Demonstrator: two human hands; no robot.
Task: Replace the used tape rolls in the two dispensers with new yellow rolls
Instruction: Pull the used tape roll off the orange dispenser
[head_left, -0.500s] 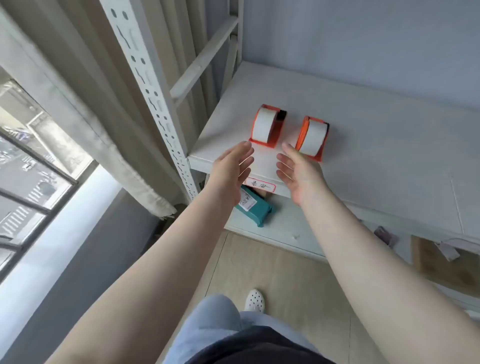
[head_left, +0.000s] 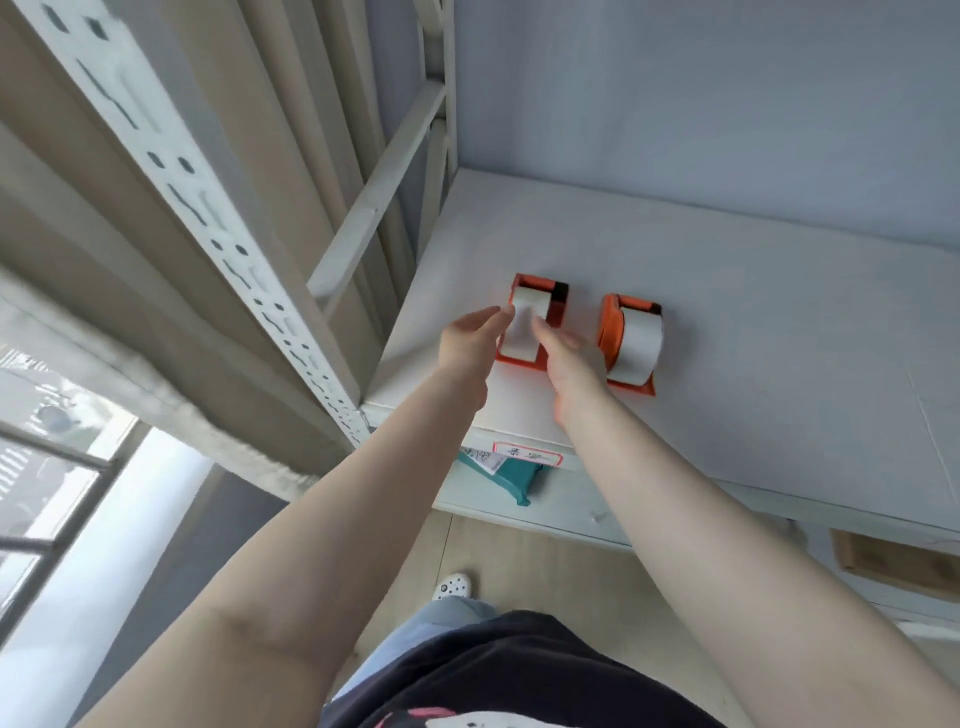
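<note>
Two orange tape dispensers stand side by side on the white shelf (head_left: 753, 364), each with a white roll in it. The left dispenser (head_left: 550, 296) sits between my hands. My left hand (head_left: 470, 343) reaches to its left side with fingertips at the white roll (head_left: 524, 332). My right hand (head_left: 569, 364) comes in from the right, fingers straight, tips at the roll's near edge. The right dispenser (head_left: 631, 343) stands untouched just right of my right hand. Neither hand is closed on anything. No yellow rolls are in view.
A perforated white rack upright (head_left: 208, 208) and a beige curtain (head_left: 78, 234) stand at the left. A red-framed label (head_left: 527, 454) is on the shelf's front edge. A teal box (head_left: 511, 475) lies on the lower shelf. A window is at far left.
Both hands have moved forward from the shelf's front edge up to the left dispenser. The camera has shifted closer and tilted up.
</note>
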